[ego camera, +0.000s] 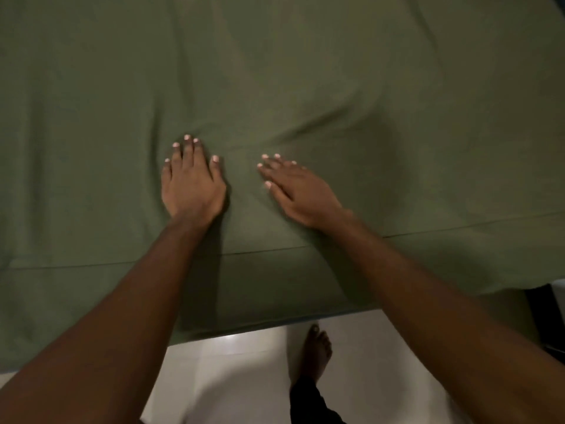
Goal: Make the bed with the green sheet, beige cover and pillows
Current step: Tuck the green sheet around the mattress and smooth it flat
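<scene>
Here, hands [191, 185] [301, 195] flat on green sheet [305, 71]

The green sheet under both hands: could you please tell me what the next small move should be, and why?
Probably slide both palms apart, outward across the green sheet. The left hand and right hand lie flat and close together on it, and creases fan out from the fabric between and beyond them, so an outward sweep would likely flatten them.
</scene>
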